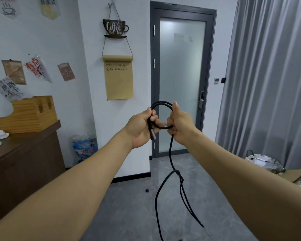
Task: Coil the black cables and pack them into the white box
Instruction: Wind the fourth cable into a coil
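I have both hands raised at frame centre, in front of the door (181, 80). My left hand (142, 127) grips the cable (171, 153) where a small coil has formed, fingers curled round the loops and a grey plug end poking down out of the fist. My right hand (179, 126) is closed round the coil's other side, thumb up, with the loose length running out below it.

The risk I see is the knot (178, 174) in the hanging part, lower centre. If I pull the next loop through, I expect it to tighten or jam against my right fist and spoil the coil. The loops could also spring open if either grip eases, since the cable looks stiff.

The coil stands roughly upright, facing me, its ring spanning from hand to hand. The free length hangs near vertical from the right hand toward the bottom edge, where it leaves the frame. The white box is not in view.
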